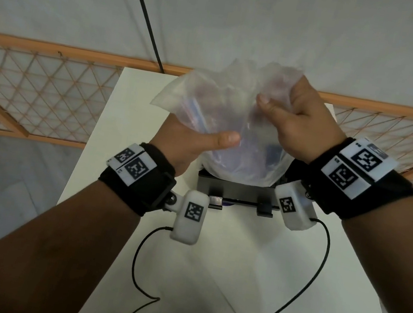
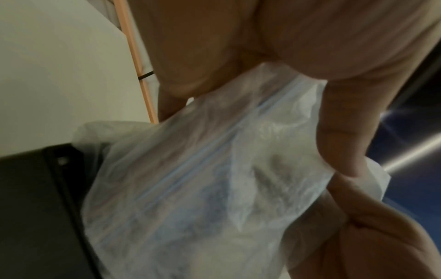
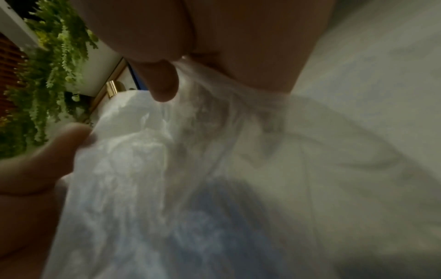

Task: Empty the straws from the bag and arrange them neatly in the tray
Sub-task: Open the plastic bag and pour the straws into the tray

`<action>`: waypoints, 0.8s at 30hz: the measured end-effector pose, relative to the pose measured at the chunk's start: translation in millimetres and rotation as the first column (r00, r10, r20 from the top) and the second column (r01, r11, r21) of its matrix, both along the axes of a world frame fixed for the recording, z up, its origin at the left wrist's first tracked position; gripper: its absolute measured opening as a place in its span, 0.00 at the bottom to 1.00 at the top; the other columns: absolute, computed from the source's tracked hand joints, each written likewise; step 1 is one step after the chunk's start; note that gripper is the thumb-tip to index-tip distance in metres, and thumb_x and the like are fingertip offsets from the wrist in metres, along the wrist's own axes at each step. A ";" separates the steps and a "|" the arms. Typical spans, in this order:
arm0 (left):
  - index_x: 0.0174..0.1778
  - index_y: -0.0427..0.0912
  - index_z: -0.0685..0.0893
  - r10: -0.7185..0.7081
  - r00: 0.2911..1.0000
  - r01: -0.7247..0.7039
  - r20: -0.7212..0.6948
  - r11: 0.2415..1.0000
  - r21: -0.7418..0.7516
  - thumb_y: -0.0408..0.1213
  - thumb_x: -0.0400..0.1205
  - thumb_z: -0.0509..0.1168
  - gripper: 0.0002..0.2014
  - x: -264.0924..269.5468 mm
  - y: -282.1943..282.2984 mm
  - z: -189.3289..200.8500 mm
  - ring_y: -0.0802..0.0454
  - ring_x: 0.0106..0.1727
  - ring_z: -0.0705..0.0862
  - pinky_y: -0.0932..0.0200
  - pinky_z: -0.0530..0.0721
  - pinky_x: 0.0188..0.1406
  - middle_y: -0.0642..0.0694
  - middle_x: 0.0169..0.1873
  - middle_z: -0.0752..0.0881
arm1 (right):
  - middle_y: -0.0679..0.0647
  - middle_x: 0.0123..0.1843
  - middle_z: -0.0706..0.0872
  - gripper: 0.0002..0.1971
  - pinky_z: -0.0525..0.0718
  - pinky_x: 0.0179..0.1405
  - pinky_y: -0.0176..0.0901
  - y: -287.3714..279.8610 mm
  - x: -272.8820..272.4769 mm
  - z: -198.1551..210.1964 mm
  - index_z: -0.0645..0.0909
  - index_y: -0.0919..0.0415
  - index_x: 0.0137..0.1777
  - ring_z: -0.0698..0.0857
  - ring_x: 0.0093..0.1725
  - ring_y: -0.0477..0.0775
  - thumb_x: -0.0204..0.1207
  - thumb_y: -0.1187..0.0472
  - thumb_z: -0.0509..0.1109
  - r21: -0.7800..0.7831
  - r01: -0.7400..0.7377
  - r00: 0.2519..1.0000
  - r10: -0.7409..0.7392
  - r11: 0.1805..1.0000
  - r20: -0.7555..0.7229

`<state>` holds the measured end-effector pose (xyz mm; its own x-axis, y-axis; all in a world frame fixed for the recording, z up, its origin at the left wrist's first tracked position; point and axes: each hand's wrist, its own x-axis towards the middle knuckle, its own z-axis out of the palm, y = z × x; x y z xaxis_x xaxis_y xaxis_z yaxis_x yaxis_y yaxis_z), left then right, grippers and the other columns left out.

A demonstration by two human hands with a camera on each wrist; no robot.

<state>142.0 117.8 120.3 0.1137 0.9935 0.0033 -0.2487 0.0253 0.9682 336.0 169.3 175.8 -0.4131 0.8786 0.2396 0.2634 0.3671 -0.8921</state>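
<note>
A translucent plastic bag (image 1: 222, 120) hangs over a black tray (image 1: 237, 192) on the white table, its lower end down in the tray. Blue and reddish straws (image 1: 194, 110) show faintly through the film, and as pale blue lines (image 2: 190, 164) in the left wrist view. My left hand (image 1: 195, 137) grips the bag's left side, thumb across the front. My right hand (image 1: 289, 116) pinches the bag's upper right part. In the right wrist view the crumpled bag (image 3: 190, 169) fills the frame. The tray's inside is hidden by the bag.
The narrow white table (image 1: 208, 267) runs away from me, with an orange wooden lattice rail (image 1: 32, 87) at its far end. Two black cables (image 1: 141, 269) from the wrist cameras lie on the near tabletop. A black cord (image 1: 145, 13) crosses the wall behind.
</note>
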 end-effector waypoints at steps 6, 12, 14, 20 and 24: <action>0.76 0.32 0.78 -0.179 0.975 0.185 -0.130 0.982 0.034 0.25 0.72 0.81 0.35 6.1 6.0 3.7 0.35 0.75 0.83 0.29 0.78 0.76 0.30 0.69 0.85 | 0.53 0.63 0.87 0.28 0.83 0.67 0.54 -0.1 -8.6 1.2 0.82 0.50 0.67 0.86 0.64 0.52 0.71 0.37 0.75 -0.206 -0.074 0.978 0.112 0.976 0.178; 0.67 0.40 0.87 -0.031 0.979 0.016 -0.199 0.997 -0.078 0.45 0.59 0.90 0.40 6.0 8.6 -3.7 0.42 0.69 0.88 0.33 0.82 0.73 0.40 0.63 0.91 | 0.46 0.47 0.91 0.09 0.86 0.50 0.44 2.3 -17.2 5.3 0.87 0.57 0.52 0.89 0.49 0.42 0.83 0.57 0.65 0.047 -0.076 0.964 0.061 0.996 0.259; 0.66 0.42 0.87 -0.028 0.965 -0.001 -0.261 0.994 -0.110 0.49 0.57 0.91 0.41 1.3 9.2 -8.3 0.43 0.68 0.88 0.35 0.83 0.72 0.41 0.62 0.91 | 0.47 0.50 0.91 0.09 0.86 0.54 0.43 5.4 -17.6 5.8 0.87 0.59 0.55 0.89 0.52 0.42 0.85 0.58 0.65 0.053 -0.051 0.978 0.039 0.997 0.204; 0.60 0.53 0.87 -0.080 0.880 -0.037 -0.468 0.971 -0.235 0.49 0.65 0.87 0.29 -1.9 -2.0 -10.8 0.50 0.67 0.88 0.50 0.85 0.71 0.50 0.61 0.90 | 0.46 0.68 0.83 0.34 0.81 0.69 0.49 -3.7 -15.2 13.2 0.71 0.54 0.77 0.83 0.67 0.45 0.73 0.51 0.79 -0.100 -0.169 0.983 0.175 0.981 0.053; 0.65 0.48 0.87 -0.064 0.859 -0.037 -0.508 0.982 -0.186 0.53 0.62 0.87 0.36 3.2 1.6 -10.6 0.50 0.65 0.88 0.47 0.86 0.69 0.48 0.62 0.90 | 0.48 0.56 0.89 0.19 0.85 0.55 0.43 -5.8 -29.4 25.3 0.86 0.55 0.60 0.88 0.54 0.45 0.71 0.53 0.82 0.120 -0.150 0.903 0.086 0.981 0.420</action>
<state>145.2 119.4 109.8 0.0624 0.9689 -0.2394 0.2801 0.2132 0.9360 306.6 163.5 201.1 -0.6010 0.7856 0.1474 0.5416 0.5359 -0.6477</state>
